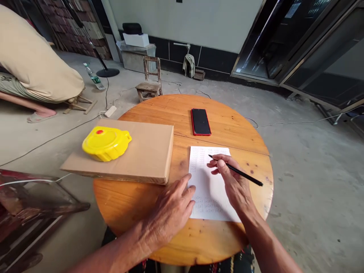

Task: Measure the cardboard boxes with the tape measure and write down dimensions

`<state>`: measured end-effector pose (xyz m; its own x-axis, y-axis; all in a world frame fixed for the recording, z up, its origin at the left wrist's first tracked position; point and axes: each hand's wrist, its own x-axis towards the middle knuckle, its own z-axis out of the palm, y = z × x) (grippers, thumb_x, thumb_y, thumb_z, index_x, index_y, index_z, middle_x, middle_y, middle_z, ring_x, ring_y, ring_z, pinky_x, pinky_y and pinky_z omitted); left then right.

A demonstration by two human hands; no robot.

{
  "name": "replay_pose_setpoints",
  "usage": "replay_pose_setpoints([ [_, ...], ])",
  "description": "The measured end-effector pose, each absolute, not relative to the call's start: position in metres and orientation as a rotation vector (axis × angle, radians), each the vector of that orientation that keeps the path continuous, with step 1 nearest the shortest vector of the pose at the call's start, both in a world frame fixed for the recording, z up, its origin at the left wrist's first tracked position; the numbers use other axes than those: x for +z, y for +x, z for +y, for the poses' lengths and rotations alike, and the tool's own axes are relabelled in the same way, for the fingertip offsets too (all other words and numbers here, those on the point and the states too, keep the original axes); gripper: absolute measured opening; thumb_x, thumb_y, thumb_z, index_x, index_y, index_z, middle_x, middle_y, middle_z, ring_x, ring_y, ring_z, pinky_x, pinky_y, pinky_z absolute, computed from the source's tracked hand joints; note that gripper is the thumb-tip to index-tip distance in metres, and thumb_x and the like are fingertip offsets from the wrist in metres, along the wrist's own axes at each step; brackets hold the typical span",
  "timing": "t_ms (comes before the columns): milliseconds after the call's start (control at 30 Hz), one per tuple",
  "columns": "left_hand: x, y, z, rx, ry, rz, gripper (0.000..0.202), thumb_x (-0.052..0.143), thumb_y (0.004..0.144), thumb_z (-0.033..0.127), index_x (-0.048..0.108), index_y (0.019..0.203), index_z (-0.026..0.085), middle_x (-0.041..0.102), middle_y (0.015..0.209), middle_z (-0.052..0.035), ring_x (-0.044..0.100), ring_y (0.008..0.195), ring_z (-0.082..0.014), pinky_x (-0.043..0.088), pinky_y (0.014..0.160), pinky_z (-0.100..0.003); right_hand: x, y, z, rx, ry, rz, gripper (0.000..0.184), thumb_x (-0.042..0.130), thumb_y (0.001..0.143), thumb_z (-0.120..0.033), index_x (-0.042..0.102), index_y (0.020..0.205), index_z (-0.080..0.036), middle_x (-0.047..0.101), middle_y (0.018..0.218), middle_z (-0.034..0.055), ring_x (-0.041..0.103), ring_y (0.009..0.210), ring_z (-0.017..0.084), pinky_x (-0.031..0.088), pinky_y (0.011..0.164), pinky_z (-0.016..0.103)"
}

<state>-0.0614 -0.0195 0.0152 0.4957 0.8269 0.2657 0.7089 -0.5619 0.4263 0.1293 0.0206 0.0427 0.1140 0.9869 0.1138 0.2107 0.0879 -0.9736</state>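
Observation:
A white sheet of paper (210,178) with rows of small printed figures lies on a round wooden table (159,113). My right hand (231,182) is closed around a black pen (244,175), whose tip rests on the upper part of the sheet. My left hand (172,208) lies flat with fingers spread, pressing the paper's left edge. A red-cased phone (200,121) lies face up beyond the paper.
A flat cardboard box (142,155) overhangs the table's left side with a yellow plastic lid (105,143) on it. A small wooden chair (149,79), a bottle (93,77), cables and a power strip (110,111) are on the concrete floor. A person sits at far left (34,64).

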Motion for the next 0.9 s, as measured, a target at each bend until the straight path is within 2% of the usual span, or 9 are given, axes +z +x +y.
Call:
replay_pose_setpoints([
  [67,0.019,-0.067,-0.031,0.624,2.476,1.350,0.027,0.052,0.087,0.011,0.061,0.112,0.017,0.057,0.132,-0.0129,0.064,0.106,-0.0263,0.057,0.090,-0.045,0.056,0.143,0.008,0.931,-1.353,-1.375,0.032,0.052,0.096,-0.048,0.066,0.107,-0.022,0.071,0.094,0.0050,0.067,0.085,0.019,0.054,0.078,0.034],
  [200,0.013,-0.075,-0.061,0.653,2.473,1.509,0.027,0.051,0.089,0.015,0.060,0.113,0.017,0.061,0.125,-0.0132,0.061,0.111,-0.0288,0.057,0.090,-0.049,0.058,0.174,-0.025,0.726,-1.499,-1.595,0.029,0.050,0.097,-0.043,0.066,0.107,-0.022,0.073,0.093,0.0056,0.070,0.085,0.021,0.054,0.074,0.032],
  [300,0.006,-0.070,-0.083,0.675,2.483,1.549,0.031,0.050,0.088,0.014,0.059,0.117,0.016,0.057,0.134,-0.0146,0.057,0.119,-0.0297,0.056,0.093,-0.050,0.043,0.184,-0.044,0.472,-1.521,-1.942,0.023,0.049,0.098,-0.031,0.067,0.109,-0.022,0.072,0.105,0.0089,0.069,0.092,0.023,0.054,0.076,0.035],
  [400,0.005,-0.055,-0.098,0.633,2.515,1.502,0.037,0.051,0.087,0.012,0.058,0.123,0.018,0.050,0.144,-0.0123,0.048,0.132,-0.0292,0.051,0.101,-0.050,0.029,0.180,-0.053,0.284,-1.409,-2.247,0.028,0.044,0.099,-0.020,0.065,0.119,-0.022,0.069,0.119,0.0131,0.065,0.107,0.026,0.054,0.086,0.042],
  [500,0.006,-0.040,-0.102,0.586,2.520,1.481,0.038,0.056,0.085,0.013,0.060,0.122,0.019,0.053,0.143,-0.0097,0.047,0.133,-0.0303,0.048,0.103,-0.053,0.020,0.177,-0.053,0.175,-1.290,-2.416,0.028,0.046,0.098,-0.017,0.064,0.120,-0.019,0.065,0.128,0.0160,0.061,0.117,0.028,0.052,0.091,0.045],
  [667,0.001,-0.034,-0.102,0.639,2.493,1.492,0.035,0.055,0.087,0.014,0.061,0.121,0.020,0.057,0.140,-0.0076,0.049,0.131,-0.0279,0.045,0.105,-0.054,0.012,0.189,-0.053,0.109,-1.258,-2.419,0.024,0.047,0.099,-0.019,0.064,0.116,-0.020,0.067,0.127,0.0136,0.061,0.118,0.025,0.048,0.097,0.045],
  [900,-0.005,-0.035,-0.103,0.736,2.498,1.493,0.032,0.051,0.089,0.015,0.061,0.119,0.019,0.059,0.137,-0.0091,0.050,0.130,-0.0284,0.044,0.104,-0.053,0.014,0.183,-0.052,0.147,-1.230,-2.395,0.023,0.047,0.099,-0.016,0.065,0.112,-0.019,0.069,0.122,0.0124,0.065,0.109,0.023,0.049,0.095,0.044],
])
